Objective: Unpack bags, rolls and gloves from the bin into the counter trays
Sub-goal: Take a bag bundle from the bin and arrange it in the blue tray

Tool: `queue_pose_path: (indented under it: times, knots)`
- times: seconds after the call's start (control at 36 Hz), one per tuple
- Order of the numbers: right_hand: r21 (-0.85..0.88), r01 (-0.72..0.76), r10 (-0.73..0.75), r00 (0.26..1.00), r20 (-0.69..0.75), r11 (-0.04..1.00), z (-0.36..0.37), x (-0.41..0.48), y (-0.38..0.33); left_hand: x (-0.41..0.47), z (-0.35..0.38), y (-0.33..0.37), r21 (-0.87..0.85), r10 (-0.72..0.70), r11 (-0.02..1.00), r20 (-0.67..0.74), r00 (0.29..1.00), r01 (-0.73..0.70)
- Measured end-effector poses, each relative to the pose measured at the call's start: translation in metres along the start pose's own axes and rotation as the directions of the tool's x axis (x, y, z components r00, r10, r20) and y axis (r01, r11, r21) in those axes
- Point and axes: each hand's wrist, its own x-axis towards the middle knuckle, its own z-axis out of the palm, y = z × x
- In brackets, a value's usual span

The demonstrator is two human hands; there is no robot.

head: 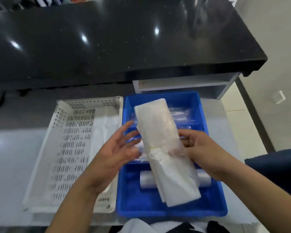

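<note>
A long white stack of folded plastic bags (163, 145) hangs tilted over the blue bin (138, 209). My right hand (202, 152) grips the stack at its right edge near the middle. My left hand (114, 152) is open with fingers spread, just left of the stack, its fingertips near the stack's edge. Under the stack a clear plastic roll (146, 180) lies in the bin's near compartment. Clear wrapped packets (181, 115) lie in the far compartment. To the left stands a white perforated tray (71, 148) with a white bag stack (104, 130) along its right side.
A black glossy counter top (107, 39) overhangs the far side. A white shelf unit (183, 84) sits behind the blue bin. The grey worktop (12, 157) extends left of the white tray. A dark sleeve or cloth (275, 162) shows at the right edge.
</note>
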Motion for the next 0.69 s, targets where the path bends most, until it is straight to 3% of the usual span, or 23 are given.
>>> queue_pose_path:
  times: [0.08, 0.14, 0.17, 0.25, 0.31, 0.33, 0.39, 0.5, 0.58, 0.69]
  knots:
    - [-0.237, 0.132, -0.124, 0.991, 0.047, 0.963, -0.007, 0.010, -0.007, -0.004, -0.007, 0.036, 0.300, 0.233, 0.940, -0.218, 0.948, -0.162]
    - [-0.422, 0.223, -0.206, 0.975, 0.085, 0.879, -0.006, 0.015, -0.012, -0.008, -0.003, 0.065, 0.573, 0.366, 0.791, -0.162, 0.917, -0.215]
    - [-0.522, 0.265, -0.244, 0.963, 0.111, 0.810, -0.006, 0.017, -0.014, -0.008, 0.002, 0.078, 0.710, 0.386, 0.666, -0.067, 0.920, -0.227]
    - [-0.745, 0.370, -0.322, 0.921, 0.217, 0.556, -0.003, 0.019, -0.020, 0.003, 0.024, 0.107, 0.943, 0.217, 0.180, 0.241, 0.946, -0.281]
    - [-0.815, 0.412, -0.354, 0.894, 0.275, 0.407, -0.002, 0.019, -0.021, 0.017, 0.037, 0.110, 0.949, 0.035, -0.096, 0.303, 0.952, -0.299]
    - [-0.838, 0.414, -0.355, 0.889, 0.289, 0.355, -0.001, 0.018, -0.022, 0.023, 0.043, 0.108, 0.941, -0.054, -0.174, 0.284, 0.957, -0.289]
    - [-0.864, 0.403, -0.345, 0.891, 0.295, 0.303, -0.002, 0.015, -0.022, 0.030, 0.054, 0.100, 0.928, -0.179, -0.225, 0.259, 0.949, -0.296]
    - [-0.889, 0.364, -0.346, 0.901, 0.261, 0.279, -0.005, 0.004, -0.016, 0.034, 0.059, 0.075, 0.878, -0.222, -0.309, 0.306, 0.926, -0.365]
    - [-0.896, 0.329, -0.324, 0.918, 0.229, 0.299, -0.006, -0.004, -0.006, 0.032, 0.055, 0.058, 0.888, -0.185, -0.266, 0.336, 0.924, -0.376]
    - [-0.916, 0.228, -0.177, 0.968, 0.178, 0.329, -0.008, -0.013, 0.006, 0.030, 0.042, 0.043, 0.908, -0.133, -0.183, 0.358, 0.924, -0.378]
